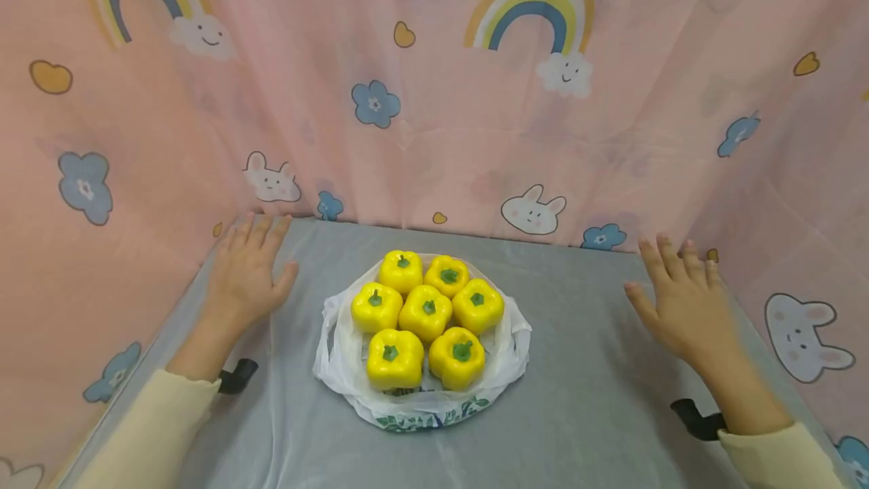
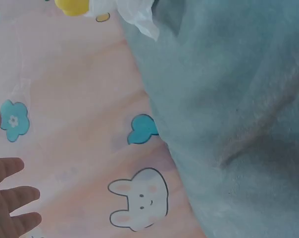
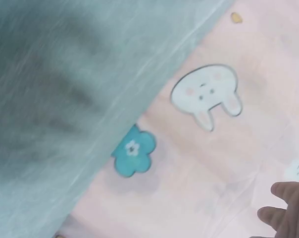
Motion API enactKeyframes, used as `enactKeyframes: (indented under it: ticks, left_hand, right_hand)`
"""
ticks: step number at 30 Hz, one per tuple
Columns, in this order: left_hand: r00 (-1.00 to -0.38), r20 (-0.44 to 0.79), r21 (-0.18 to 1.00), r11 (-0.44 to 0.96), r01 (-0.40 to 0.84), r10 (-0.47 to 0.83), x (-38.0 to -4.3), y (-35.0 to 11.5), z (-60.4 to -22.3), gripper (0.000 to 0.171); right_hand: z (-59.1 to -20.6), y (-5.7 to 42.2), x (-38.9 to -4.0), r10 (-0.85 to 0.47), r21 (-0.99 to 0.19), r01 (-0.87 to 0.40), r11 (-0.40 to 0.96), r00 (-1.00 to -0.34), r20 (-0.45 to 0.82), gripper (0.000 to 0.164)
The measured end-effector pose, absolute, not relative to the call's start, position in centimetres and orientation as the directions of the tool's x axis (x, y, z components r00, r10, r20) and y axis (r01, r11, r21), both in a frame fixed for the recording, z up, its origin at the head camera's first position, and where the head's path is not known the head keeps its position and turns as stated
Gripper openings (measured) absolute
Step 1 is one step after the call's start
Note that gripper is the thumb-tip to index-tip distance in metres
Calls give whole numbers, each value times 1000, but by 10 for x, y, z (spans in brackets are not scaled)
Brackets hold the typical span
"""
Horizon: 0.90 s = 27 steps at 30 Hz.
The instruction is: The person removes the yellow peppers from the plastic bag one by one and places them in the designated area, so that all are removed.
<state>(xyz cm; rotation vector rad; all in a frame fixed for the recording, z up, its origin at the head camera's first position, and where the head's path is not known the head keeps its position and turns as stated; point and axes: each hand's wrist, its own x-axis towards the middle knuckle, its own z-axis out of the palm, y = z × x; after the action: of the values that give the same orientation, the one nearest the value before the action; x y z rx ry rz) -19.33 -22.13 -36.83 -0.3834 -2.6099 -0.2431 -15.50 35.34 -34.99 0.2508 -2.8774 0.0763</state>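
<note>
Several yellow bell peppers [image 1: 425, 313] with green stems sit grouped in a white plastic bag [image 1: 339, 379] at the middle of the table. The bag's edge is spread outward around them, and green print shows on its near side. To the left of the bag, my left hand [image 1: 244, 274] is held with fingers spread, touching none of the peppers. My right hand [image 1: 686, 312] is likewise spread on the far right, apart from the bag. In the left wrist view, a bit of one yellow pepper [image 2: 73, 6] and the white bag [image 2: 139, 17] show at the top.
A grey cloth [image 1: 563, 368] covers the table. Pink curtain [image 1: 434, 164] printed with rainbows, rabbits and flowers rises behind the table and along both sides. A black strap end [image 1: 237, 376] sticks out by the left wrist, another black strap end [image 1: 695, 421] by the right.
</note>
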Motion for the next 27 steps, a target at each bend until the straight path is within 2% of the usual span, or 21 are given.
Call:
enactKeyframes:
  ticks: [5,9,12,18,27]
  left_hand:
    - [-801,554,150,918,366,229,-187,-216,-371,59]
    - [-826,519,285,866,410,220,-181,-211,-377,55]
    - [-868,453,423,808,410,203,-174,-207,-383,52]
    - [-946,279,643,698,314,168,-164,-199,-396,50]
    - [-978,135,780,591,204,159,-157,-187,-418,49]
  right_hand:
    - [-346,334,-152,-168,-16,-182,983,-935,313,71]
    - [-343,316,-151,-212,-40,-251,967,-884,416,64]
    - [-343,302,-149,-227,-117,-311,943,-859,459,57]
    - [-347,272,-149,-218,-288,-381,879,-857,468,54]
    - [-360,236,-155,-234,-494,-428,757,-883,406,51]
